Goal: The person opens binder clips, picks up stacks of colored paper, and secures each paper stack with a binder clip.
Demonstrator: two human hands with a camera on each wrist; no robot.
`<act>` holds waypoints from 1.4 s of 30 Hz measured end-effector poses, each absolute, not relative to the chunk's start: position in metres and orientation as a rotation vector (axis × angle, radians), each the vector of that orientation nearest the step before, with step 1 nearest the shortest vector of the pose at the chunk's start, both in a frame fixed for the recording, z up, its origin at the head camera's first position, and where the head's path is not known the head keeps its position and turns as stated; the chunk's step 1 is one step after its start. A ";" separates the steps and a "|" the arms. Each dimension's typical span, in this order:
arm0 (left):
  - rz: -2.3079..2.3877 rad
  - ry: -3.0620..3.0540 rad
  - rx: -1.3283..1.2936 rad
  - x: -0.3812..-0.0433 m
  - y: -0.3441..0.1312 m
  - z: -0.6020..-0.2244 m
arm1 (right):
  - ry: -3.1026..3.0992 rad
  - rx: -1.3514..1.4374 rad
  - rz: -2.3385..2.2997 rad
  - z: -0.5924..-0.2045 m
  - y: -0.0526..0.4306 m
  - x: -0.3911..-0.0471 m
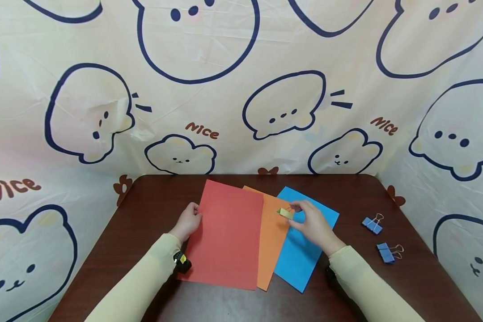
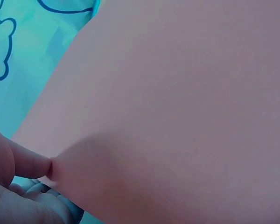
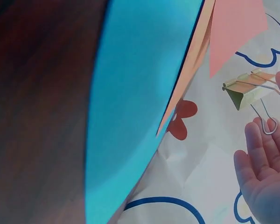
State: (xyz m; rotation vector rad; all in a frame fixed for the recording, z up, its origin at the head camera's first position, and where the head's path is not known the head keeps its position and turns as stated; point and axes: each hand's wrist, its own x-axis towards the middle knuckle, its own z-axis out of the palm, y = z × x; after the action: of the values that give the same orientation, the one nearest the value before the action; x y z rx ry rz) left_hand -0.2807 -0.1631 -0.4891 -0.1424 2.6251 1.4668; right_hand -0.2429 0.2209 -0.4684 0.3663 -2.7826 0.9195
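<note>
My left hand pinches the left edge of a red sheet of paper; in the left wrist view the thumb lies on top and the fingers curl beneath. The red sheet appears raised and overlaps an orange sheet, which in turn overlaps a blue sheet. Above the orange and blue sheets, my right hand holds a yellow-green binder clip by its wire handles. In the right wrist view the clip hangs clear of the paper, its handles between thumb and fingers.
Two blue binder clips, one farther back and one nearer, lie on the right of the dark brown table. A cartoon-printed cloth stands behind the table and along both its sides.
</note>
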 end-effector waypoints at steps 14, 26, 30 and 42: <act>1.545 2.576 -0.160 -0.276 -0.156 -0.492 | -2.731 0.360 0.951 -0.441 0.236 -0.261; 1.579 2.548 -0.202 -0.269 -0.149 -0.491 | -2.768 0.308 1.013 -0.430 0.236 -0.277; 1.585 2.542 -0.202 -0.270 -0.148 -0.492 | -2.787 0.317 1.029 -0.433 0.230 -0.282; 1.630 2.535 -0.176 -0.269 -0.145 -0.493 | -2.825 0.418 1.098 -0.427 0.205 -0.298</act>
State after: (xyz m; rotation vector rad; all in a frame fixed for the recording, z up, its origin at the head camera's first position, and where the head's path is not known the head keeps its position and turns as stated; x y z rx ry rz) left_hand -0.2688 -0.1445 -0.4928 -0.1755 2.5352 1.6297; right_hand -0.2982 0.2051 -0.4274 0.4179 -2.8251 1.0978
